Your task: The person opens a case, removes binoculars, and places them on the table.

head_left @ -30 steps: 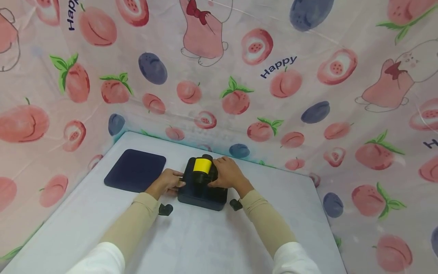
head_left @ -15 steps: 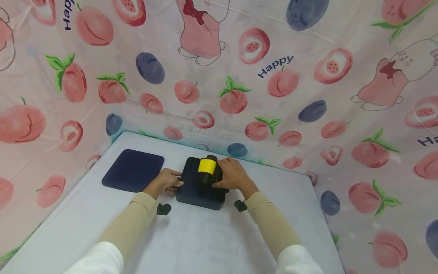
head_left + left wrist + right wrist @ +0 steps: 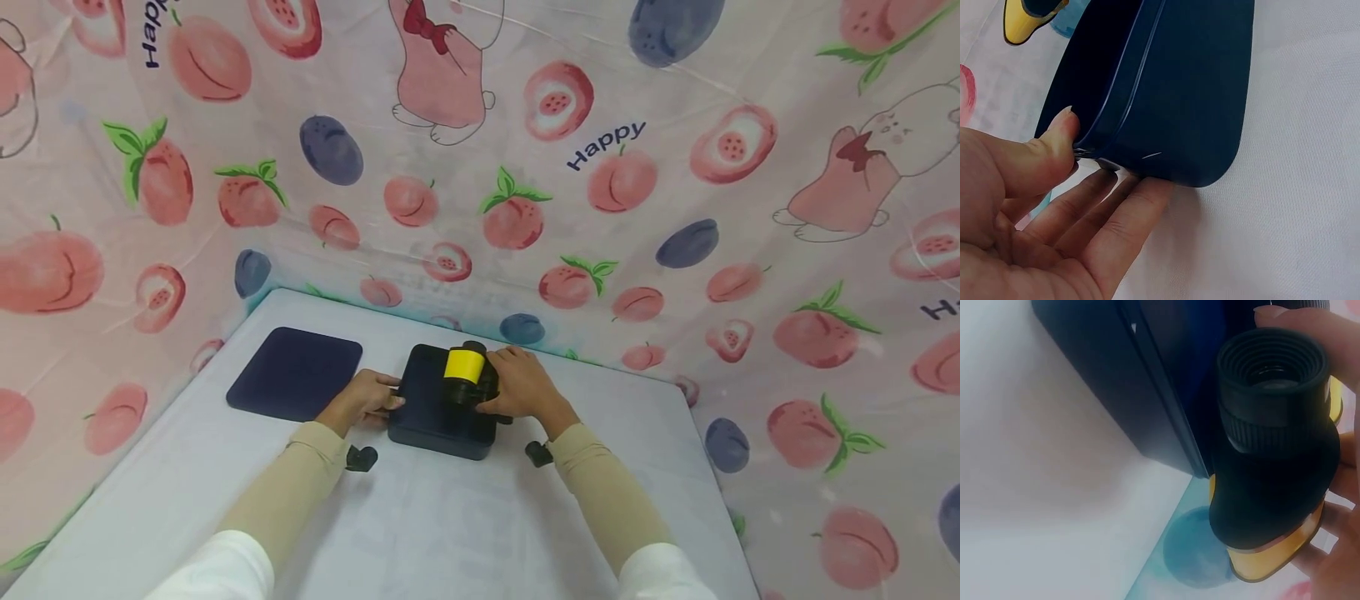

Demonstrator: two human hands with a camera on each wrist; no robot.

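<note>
A pair of black binoculars with yellow bands point(image 3: 465, 367) is in my right hand point(image 3: 521, 383), over the right part of a dark navy box point(image 3: 442, 444). In the right wrist view, one eyepiece point(image 3: 1272, 362) faces the camera, and fingers wrap the far side of the barrels beside the box wall. My left hand point(image 3: 367, 394) grips the box's left side. The left wrist view shows its thumb point(image 3: 1060, 144) on the rim and the other fingers against the outer wall. The box is uncovered on top; its inside is dark.
A flat dark navy panel with rounded corners point(image 3: 296, 375) lies on the white table point(image 3: 450, 533), left of the box. Small black pieces sit by the left wrist point(image 3: 362, 458) and right wrist point(image 3: 538, 454). A fruit-printed curtain point(image 3: 480, 192) rises along the table's back and sides.
My right hand has moved the binoculars rightward, from over the middle of the box toward its right edge. The left hand keeps its grip, and the box stays in place.
</note>
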